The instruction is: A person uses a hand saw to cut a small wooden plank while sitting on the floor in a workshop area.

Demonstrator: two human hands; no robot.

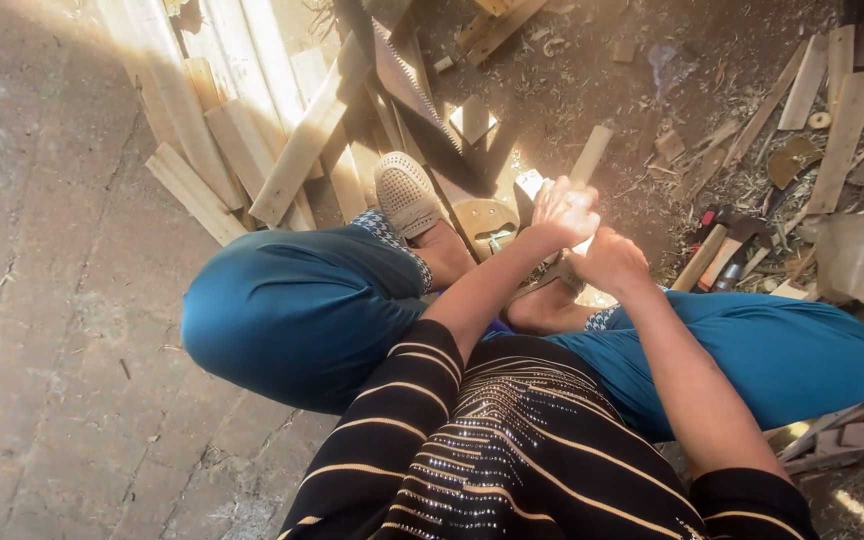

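Left hand (564,212) gripped a pale, narrow wooden stick (590,155) angled up toward 1 o'clock. Right hand (609,262) sat clenched just beside it at 4 o'clock; its contents couldn't be made out. Long rusty toothed saw blade (414,95) lay at 11 o'clock across pale wooden planks (242,130).

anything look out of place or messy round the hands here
Yes. A handsaw lies bare on the loose plank pile right by the shoe. Offcuts and shavings litter the ground past the left hand and right hand.
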